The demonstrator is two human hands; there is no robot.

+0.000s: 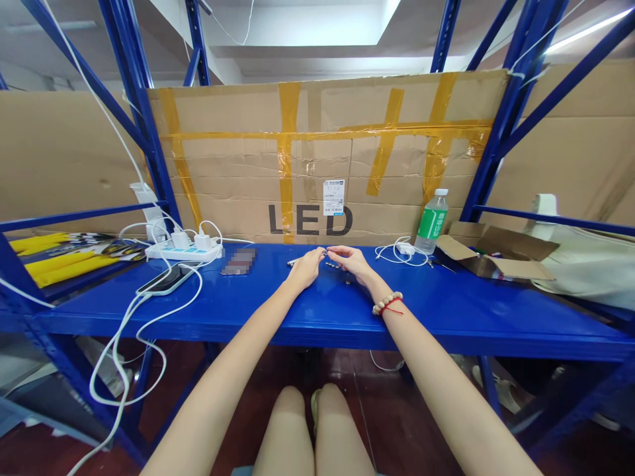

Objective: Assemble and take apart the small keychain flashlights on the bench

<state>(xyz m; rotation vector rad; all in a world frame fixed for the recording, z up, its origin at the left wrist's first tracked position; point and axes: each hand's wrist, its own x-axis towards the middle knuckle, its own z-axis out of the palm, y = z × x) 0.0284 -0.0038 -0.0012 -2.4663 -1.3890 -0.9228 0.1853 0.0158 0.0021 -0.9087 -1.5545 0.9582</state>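
Observation:
Both my hands rest on the blue metal shelf, fingertips meeting near its back. My left hand is closed in a pinch on a small metal part. My right hand pinches the same tiny part from the other side; a bead bracelet with a red string circles that wrist. Several small metal pieces lie on the shelf between and just behind the hands. A thin metal rod lies left of my left hand.
A white power strip with chargers and trailing white cables sits at the left, with a phone beside it. A water bottle, a white charger cable and an open cardboard box stand at the right. Taped cardboard backs the shelf.

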